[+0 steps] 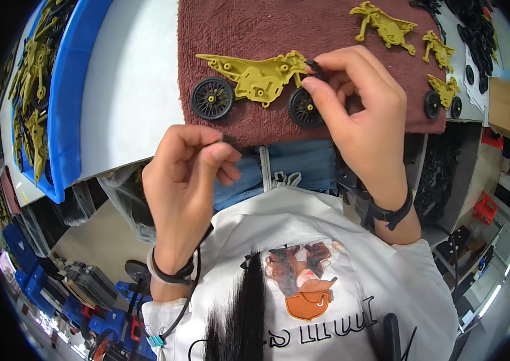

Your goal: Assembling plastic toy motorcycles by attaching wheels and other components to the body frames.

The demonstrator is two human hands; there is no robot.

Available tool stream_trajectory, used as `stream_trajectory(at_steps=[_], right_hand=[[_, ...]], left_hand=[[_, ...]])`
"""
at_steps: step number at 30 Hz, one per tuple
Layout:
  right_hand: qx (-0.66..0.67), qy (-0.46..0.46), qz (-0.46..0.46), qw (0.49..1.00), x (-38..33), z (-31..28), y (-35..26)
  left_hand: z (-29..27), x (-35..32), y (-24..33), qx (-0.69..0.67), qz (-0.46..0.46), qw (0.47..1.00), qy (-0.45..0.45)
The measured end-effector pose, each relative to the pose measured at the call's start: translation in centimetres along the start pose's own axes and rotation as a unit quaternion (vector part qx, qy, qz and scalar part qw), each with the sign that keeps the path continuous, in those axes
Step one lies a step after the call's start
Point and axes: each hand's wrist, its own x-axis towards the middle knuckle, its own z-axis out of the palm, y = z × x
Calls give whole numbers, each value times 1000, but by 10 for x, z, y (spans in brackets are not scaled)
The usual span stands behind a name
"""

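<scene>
A toy motorcycle body half [261,75] in olive yellow lies on a brown-red towel [231,24] in front of me. One black spoked wheel [212,98] sits at its left end, another black wheel [305,109] under its right end. My right hand [363,99] pinches a small black plastic part [313,67] at the body's upper right end, touching or nearly touching it. Below the left wheel, near the towel's front edge, my left hand [186,165] is closed in a pinch on a small dark piece [227,139], mostly hidden by the fingers.
On the left stands a blue bin [80,78] of yellow-and-black toy motorcycles, beside the white tabletop [131,66]. Several yellow body halves [387,27] lie on the towel's right side, one with wheels [432,104]. Loose black parts [478,39] are heaped at the far right.
</scene>
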Motion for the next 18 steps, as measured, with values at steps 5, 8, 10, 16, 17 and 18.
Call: stream_trajectory(at_steps=[5,8,10,16,17,18], right_hand=[[-5,-24,5,1000,2,-2,0],[-10,-46,11,999,3,-5,0],[-8,-51,12,999,3,-6,-1],[-9,-56,-9,998,12,-15,0],[4,-82,21,996,19,-21,2],[16,-108,52,993,25,-26,2]], left_hand=[[14,14,2,386,257,886,1],[21,20,-1,450,298,842,18],[25,22,0,457,306,835,22],[35,22,7,539,285,792,14],[36,22,9,548,276,789,6],[37,21,10,556,267,787,-4]])
